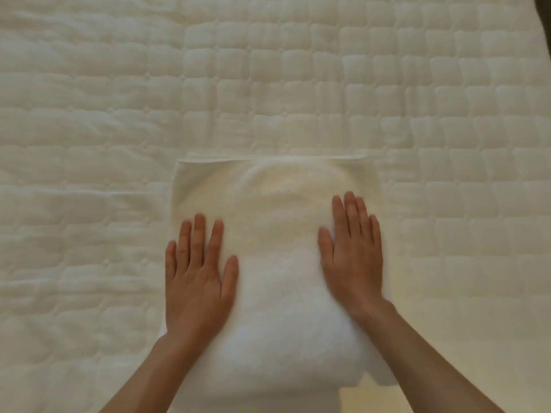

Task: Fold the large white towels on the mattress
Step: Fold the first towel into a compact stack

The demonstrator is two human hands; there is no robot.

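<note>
A folded white towel [277,222] lies flat on the quilted white mattress [268,79], in the lower middle of the view. Its far edge is straight, with a lower layer showing just past it. My left hand [198,272] rests palm down on the towel's left side, fingers spread. My right hand [353,251] lies palm down on the right side, fingers together and slightly blurred. Neither hand grips the cloth. The towel's near edge sits between my forearms, with a loose corner [378,378] sticking out at the lower right.
Quilted mattress surface surrounds the towel on the left, right and far sides. A dark strip [544,13] past the mattress edge shows at the top right corner. No other towels are in view.
</note>
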